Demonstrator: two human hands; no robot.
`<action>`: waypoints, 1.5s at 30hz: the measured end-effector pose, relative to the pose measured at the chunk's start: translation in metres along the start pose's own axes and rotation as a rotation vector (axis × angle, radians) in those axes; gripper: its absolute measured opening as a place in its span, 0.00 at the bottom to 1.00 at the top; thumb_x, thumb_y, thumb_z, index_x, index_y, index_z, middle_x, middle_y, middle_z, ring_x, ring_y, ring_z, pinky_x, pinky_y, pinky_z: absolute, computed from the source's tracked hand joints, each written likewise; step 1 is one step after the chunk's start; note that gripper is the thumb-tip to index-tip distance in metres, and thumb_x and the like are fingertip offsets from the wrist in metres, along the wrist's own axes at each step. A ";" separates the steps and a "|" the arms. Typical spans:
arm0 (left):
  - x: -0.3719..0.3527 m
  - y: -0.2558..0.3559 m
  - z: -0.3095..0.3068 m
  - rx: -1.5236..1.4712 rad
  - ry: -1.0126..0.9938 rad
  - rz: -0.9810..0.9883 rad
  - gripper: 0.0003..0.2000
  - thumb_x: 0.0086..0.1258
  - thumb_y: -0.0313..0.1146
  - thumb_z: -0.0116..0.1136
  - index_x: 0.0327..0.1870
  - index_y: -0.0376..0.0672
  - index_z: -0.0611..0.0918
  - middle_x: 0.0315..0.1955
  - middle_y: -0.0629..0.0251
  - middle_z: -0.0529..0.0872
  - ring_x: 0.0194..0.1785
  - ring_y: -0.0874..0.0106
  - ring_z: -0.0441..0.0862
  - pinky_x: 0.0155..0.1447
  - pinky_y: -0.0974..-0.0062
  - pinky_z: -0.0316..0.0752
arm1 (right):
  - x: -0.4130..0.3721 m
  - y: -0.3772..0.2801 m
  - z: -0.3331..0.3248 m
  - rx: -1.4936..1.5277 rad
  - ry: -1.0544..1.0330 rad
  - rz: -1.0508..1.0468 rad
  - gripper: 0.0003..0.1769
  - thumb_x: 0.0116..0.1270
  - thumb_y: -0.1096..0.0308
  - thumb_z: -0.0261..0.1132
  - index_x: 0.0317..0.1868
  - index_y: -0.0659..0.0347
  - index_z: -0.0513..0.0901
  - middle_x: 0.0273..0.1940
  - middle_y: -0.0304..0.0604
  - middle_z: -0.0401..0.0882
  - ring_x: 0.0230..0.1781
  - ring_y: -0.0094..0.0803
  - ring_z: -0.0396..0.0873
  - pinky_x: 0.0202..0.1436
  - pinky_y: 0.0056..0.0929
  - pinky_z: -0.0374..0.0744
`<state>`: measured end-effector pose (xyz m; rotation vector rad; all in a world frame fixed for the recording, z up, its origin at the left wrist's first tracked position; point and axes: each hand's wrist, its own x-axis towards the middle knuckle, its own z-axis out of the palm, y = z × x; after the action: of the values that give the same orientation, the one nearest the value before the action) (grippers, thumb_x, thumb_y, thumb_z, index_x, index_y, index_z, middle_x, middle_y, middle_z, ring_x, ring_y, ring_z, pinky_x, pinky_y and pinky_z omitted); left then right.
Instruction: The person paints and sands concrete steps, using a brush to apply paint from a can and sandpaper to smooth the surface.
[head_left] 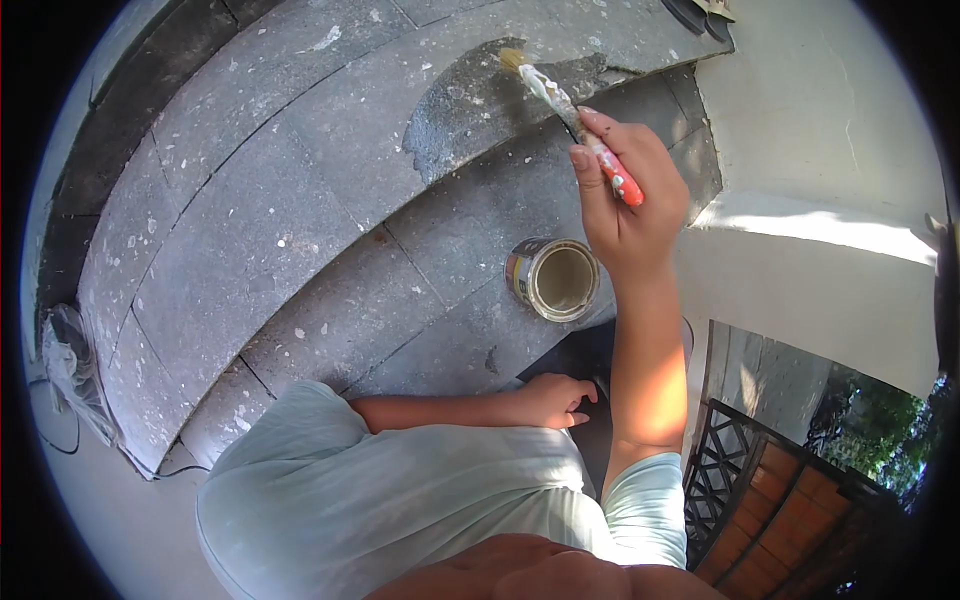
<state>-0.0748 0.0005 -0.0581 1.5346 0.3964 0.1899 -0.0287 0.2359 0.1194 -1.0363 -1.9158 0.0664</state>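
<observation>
The largest thing is the wide, curved steps of grey stone (290, 230), marked with many white spots. They look hard and rigid. On the upper step there is a dark grey patch with an uneven edge (455, 115); it seems wet, so it may be slippery to touch.

On the lower step, near the right forearm, stands a round, open metal tin with a stained outer wall (520, 272). It is probably light enough for one hand, but I cannot tell how full it is. It would be best held around its wall, and kept level, because the rim may be sticky.

The right hand (640, 190) is closed on a slim paintbrush with a red, paint-stained handle (548, 90), thumb on one side and fingers on the other. The left hand (555, 400) lies low, near the body; its thumb and forefinger are apart, and I see nothing held in it.

The brush is above the patch, its tip at the dark area. I judge it light and stiff along the handle, slippery where paint is fresh; the red end (624, 184) gives good hold. The pale yellowish bristles (512, 59) should be soft and bend easily, so they are not the place for gripping.
</observation>
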 end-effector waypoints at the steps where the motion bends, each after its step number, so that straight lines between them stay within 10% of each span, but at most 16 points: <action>1: 0.001 -0.003 0.001 -0.003 0.014 0.027 0.23 0.69 0.39 0.72 0.64 0.47 0.81 0.27 0.65 0.83 0.33 0.59 0.86 0.41 0.56 0.80 | 0.000 -0.002 0.005 -0.026 -0.014 -0.026 0.16 0.65 0.67 0.80 0.51 0.61 0.90 0.38 0.43 0.88 0.36 0.39 0.85 0.40 0.32 0.82; 30: -0.001 -0.011 0.007 0.007 0.094 0.125 0.25 0.66 0.40 0.73 0.62 0.47 0.79 0.27 0.63 0.84 0.32 0.55 0.86 0.39 0.54 0.80 | 0.009 -0.016 0.044 0.137 -0.118 0.017 0.14 0.67 0.70 0.77 0.52 0.62 0.90 0.39 0.46 0.86 0.37 0.40 0.84 0.40 0.31 0.81; 36: -0.003 -0.009 0.002 -0.017 0.092 0.132 0.26 0.66 0.41 0.73 0.62 0.45 0.78 0.27 0.62 0.84 0.33 0.55 0.86 0.39 0.54 0.80 | 0.019 -0.027 0.045 0.522 -0.139 0.510 0.10 0.73 0.69 0.73 0.50 0.66 0.90 0.39 0.46 0.88 0.37 0.31 0.84 0.41 0.29 0.79; 39: -0.002 -0.010 0.004 -0.031 0.090 0.133 0.26 0.66 0.41 0.73 0.63 0.45 0.78 0.27 0.61 0.84 0.33 0.55 0.86 0.39 0.54 0.80 | 0.029 -0.013 0.047 0.137 -0.006 0.251 0.11 0.74 0.68 0.73 0.51 0.66 0.90 0.39 0.44 0.88 0.36 0.25 0.83 0.39 0.26 0.79; 45: -0.001 -0.012 0.003 -0.003 0.085 0.128 0.30 0.67 0.41 0.73 0.69 0.47 0.76 0.28 0.61 0.85 0.33 0.55 0.86 0.40 0.54 0.81 | 0.024 -0.034 0.044 0.472 -0.119 0.582 0.13 0.76 0.66 0.72 0.51 0.67 0.90 0.41 0.45 0.88 0.39 0.26 0.84 0.38 0.24 0.79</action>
<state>-0.0760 -0.0033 -0.0695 1.5540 0.3647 0.3566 -0.0879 0.2453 0.1259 -1.2341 -1.5283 0.8822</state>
